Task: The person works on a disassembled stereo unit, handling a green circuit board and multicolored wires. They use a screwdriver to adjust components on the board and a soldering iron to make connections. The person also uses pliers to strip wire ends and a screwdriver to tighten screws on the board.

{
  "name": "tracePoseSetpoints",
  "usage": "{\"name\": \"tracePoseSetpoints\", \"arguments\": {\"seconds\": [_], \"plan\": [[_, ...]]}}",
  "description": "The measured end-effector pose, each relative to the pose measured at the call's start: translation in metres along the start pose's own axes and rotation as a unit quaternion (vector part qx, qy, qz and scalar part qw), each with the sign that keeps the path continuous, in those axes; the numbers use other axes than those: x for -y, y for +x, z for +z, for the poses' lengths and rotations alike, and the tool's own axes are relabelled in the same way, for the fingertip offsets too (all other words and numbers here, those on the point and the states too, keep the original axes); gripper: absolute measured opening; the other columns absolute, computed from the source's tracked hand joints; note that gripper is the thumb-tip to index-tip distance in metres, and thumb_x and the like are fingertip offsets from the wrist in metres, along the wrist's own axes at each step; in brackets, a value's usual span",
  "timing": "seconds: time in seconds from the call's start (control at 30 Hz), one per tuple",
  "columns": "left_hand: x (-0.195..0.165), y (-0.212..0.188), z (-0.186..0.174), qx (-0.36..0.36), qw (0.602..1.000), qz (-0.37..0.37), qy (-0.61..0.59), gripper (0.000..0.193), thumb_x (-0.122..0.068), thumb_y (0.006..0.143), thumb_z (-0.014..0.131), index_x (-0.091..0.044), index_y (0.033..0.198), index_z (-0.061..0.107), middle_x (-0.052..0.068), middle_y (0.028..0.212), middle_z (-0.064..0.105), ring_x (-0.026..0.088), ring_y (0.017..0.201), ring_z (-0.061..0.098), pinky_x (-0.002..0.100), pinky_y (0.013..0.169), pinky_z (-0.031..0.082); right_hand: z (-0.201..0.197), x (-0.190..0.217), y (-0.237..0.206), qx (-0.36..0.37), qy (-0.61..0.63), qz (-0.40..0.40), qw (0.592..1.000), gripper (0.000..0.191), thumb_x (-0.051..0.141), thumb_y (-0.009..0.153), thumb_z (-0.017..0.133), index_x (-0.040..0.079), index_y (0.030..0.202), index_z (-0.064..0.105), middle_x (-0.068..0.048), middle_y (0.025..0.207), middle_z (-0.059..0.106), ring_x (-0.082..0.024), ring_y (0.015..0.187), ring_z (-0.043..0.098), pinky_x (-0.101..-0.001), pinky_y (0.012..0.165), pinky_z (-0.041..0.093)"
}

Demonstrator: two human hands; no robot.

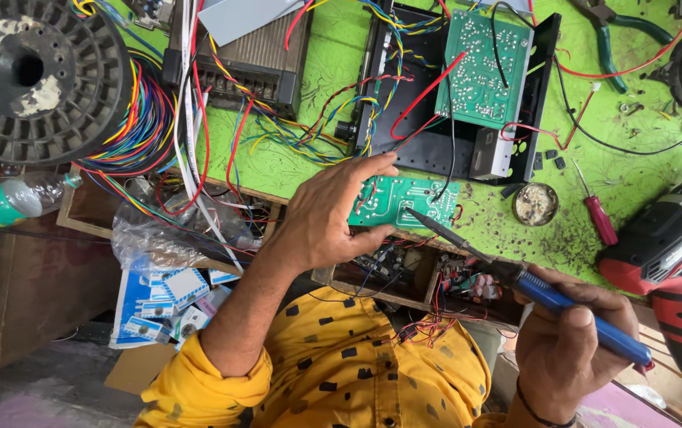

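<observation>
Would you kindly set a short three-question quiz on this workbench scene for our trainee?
1. True or false: the left hand holds a green circuit board.
2. What does the right hand hold? A) drill B) soldering iron C) pliers
3. Where does the iron's tip rest?

Key:
1. True.
2. B, the blue-handled soldering iron.
3. On the held board; the red drill lies apart on the green bench.
</observation>
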State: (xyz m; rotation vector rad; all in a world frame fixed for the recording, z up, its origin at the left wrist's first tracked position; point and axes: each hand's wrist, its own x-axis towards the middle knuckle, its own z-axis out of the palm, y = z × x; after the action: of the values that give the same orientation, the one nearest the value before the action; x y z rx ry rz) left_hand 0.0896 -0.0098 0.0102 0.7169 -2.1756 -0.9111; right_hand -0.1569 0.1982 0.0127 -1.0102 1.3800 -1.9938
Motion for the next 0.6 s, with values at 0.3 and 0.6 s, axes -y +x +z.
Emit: {"name": "tracePoseSetpoints", "arguments": {"seconds": [0.3,0.6], "plan": [[-0.0012,0.0,0.0001,0.0,1.0,-0.006,-0.005,0.085,-0.022,0.08,0.086,-0.01,0.151,0.04,0.007,0.137,0.066,0.033,0.127,0.064,0.044,0.111,0.05,-0.0015,-0.0027,-0.0006,-0.005,0.012,0.003,1.0,0.033,0.025,0.12,0.067,-0.004,0.115,0.051,-0.02,0.106,0.063,-0.036,0.107,0.072,-0.0476,0.093,0.064],[-0.0003,-0.0002,0.0008,0.005,1.0,-0.01,-0.004,0.086,-0.021,0.079,0.086,-0.01,0.15,0.04,0.007,0.137,0.066,0.034,0.127,0.064,0.045,0.11,0.05,0.0048,0.0021,0.0,-0.008,-0.001,0.014,1.0,0.036,0.028,0.118,0.067,-0.005,0.114,0.051,-0.029,0.111,0.068,-0.035,0.1,0.073,-0.0424,0.09,0.063]]}}
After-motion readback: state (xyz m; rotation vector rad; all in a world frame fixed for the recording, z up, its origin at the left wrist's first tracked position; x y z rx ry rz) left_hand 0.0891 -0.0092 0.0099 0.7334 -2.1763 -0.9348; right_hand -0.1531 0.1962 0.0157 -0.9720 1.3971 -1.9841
